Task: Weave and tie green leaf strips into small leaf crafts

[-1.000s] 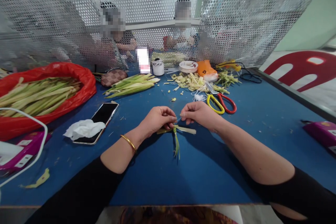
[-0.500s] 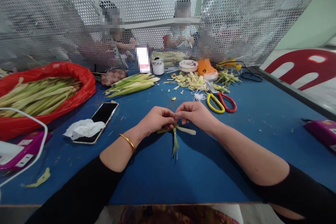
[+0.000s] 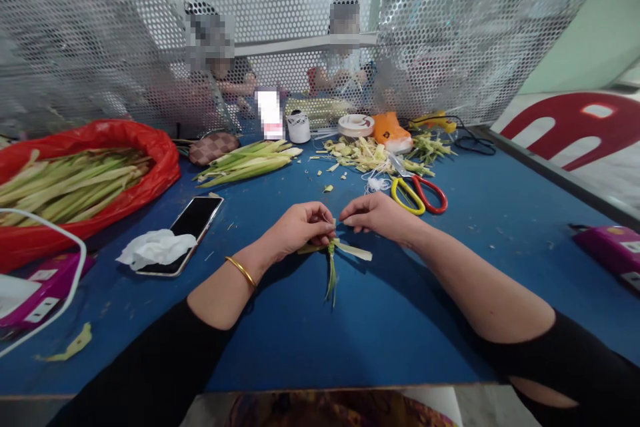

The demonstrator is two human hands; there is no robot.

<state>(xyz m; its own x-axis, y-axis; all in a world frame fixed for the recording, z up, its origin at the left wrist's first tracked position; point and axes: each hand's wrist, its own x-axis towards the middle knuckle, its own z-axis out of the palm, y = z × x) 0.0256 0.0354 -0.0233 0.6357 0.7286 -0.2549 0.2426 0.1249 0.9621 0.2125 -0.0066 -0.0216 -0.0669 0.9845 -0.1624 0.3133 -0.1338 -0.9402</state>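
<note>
My left hand (image 3: 299, 229) is closed around a small folded piece of green-yellow leaf strips (image 3: 334, 255) just above the blue table (image 3: 380, 307). Thin strip ends hang down from it toward me, and a flat end sticks out to the right. My right hand (image 3: 376, 215) is pinched shut a little to the right of the left one, fingertips close to it, gripping something thin I cannot make out. A gold bangle (image 3: 242, 270) sits on my left wrist.
A red bag of leaf stalks (image 3: 75, 180) lies at left, a phone (image 3: 186, 227) with a tissue (image 3: 153, 248) beside it. More stalks (image 3: 247, 161), trimmings (image 3: 367, 155), scissors (image 3: 419, 192), tape rolls (image 3: 356, 125) lie beyond. Purple boxes (image 3: 607, 250) at both edges. People sit behind the perforated screen (image 3: 450, 33).
My right hand's fingertips met the left hand half a second ago and have now drawn slightly apart to the right. The leaf piece stays in the left hand.
</note>
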